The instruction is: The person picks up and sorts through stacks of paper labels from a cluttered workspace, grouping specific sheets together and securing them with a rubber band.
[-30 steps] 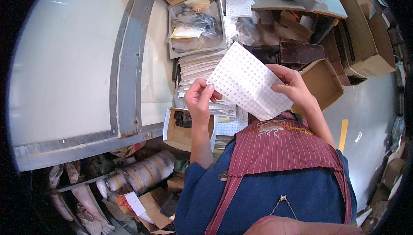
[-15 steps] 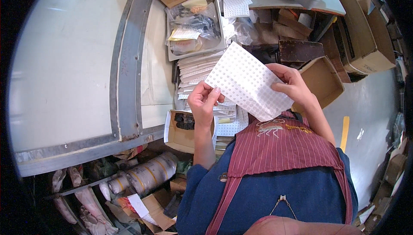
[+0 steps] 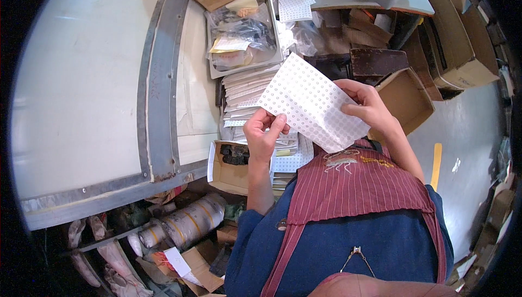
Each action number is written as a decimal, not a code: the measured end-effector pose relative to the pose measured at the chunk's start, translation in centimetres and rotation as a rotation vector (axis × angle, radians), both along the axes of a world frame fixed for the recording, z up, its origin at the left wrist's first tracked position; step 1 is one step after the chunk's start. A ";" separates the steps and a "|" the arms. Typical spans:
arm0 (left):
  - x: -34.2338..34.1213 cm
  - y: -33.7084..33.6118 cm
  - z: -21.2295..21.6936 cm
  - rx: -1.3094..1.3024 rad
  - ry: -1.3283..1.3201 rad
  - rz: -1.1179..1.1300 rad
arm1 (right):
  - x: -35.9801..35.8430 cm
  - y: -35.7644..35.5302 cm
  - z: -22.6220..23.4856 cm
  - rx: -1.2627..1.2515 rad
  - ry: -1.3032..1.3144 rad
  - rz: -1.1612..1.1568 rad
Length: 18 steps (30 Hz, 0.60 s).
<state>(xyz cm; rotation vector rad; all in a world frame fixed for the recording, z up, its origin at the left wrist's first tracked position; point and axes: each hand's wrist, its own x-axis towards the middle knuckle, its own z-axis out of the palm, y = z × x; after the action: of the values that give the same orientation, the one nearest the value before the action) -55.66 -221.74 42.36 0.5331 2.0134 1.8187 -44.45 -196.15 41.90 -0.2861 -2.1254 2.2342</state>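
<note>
A white paper sheet (image 3: 307, 98) printed with rows of small ring marks is held tilted in front of my chest. Toward its lower right part the marks give way to pale grey dots. My left hand (image 3: 265, 134) pinches the sheet's lower left edge between thumb and fingers. At the upper right edge, my right hand (image 3: 367, 104) grips it with the thumb on top and the fingers curled behind. Beneath the sheet and my left hand, a stack of similar sheets (image 3: 247, 88) is partly hidden.
Left of the stack's near end stands a small open carton (image 3: 223, 174) with dark pieces inside. Farther back is a grey tray (image 3: 217, 71) of plastic bags. An open cardboard box (image 3: 408, 101) sits beyond my right forearm. A metal-edged white surface (image 3: 87, 90) fills the left.
My left hand has slid slightly right and down along the sheet's lower left edge. The sheet and my right hand stay almost where they were.
</note>
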 end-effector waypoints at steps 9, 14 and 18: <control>-0.1 -0.2 -0.1 0.040 -0.060 -0.040 | 0.0 -0.1 0.2 -0.022 -0.006 -0.023; 0.6 0.3 -0.5 -0.014 -0.078 -0.102 | 0.0 -0.1 0.2 -0.035 -0.012 -0.023; 0.7 0.6 -0.3 -0.041 -0.067 -0.081 | -0.1 -0.2 -0.3 -0.057 0.008 -0.037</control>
<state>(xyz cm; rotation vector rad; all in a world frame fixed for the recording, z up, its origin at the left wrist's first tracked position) -54.96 -221.14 42.06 0.5269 1.9524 1.7208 -44.54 -196.34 41.61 -0.3155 -2.0373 2.2742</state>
